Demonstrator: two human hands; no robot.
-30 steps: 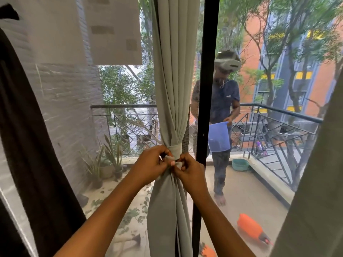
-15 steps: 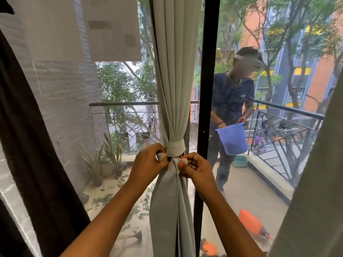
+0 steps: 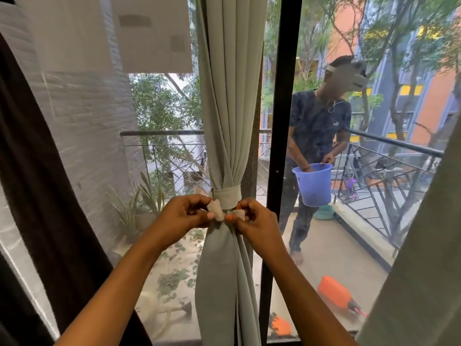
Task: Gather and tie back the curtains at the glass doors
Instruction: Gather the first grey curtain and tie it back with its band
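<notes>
A pale grey-green curtain [image 3: 227,108] hangs gathered in the middle of the glass doors, just left of the black door frame [image 3: 283,121]. A tie-back band [image 3: 228,196] of the same cloth wraps its waist. My left hand [image 3: 183,217] pinches one pale end of the band at the front of the curtain. My right hand [image 3: 253,222] pinches the other end, a short gap away. Both hands sit just below the band.
A dark brown curtain [image 3: 37,196] hangs at the left, another pale curtain [image 3: 424,258] at the right edge. Beyond the glass, a person with a blue bucket [image 3: 313,184] stands on the balcony by a black railing [image 3: 389,176]; potted plants [image 3: 142,206] and an orange object [image 3: 335,292] lie there.
My hands have drawn slightly apart with the band's ends and the band now shows wrapped above them. The person outside has stepped right and put a hand in the bucket.
</notes>
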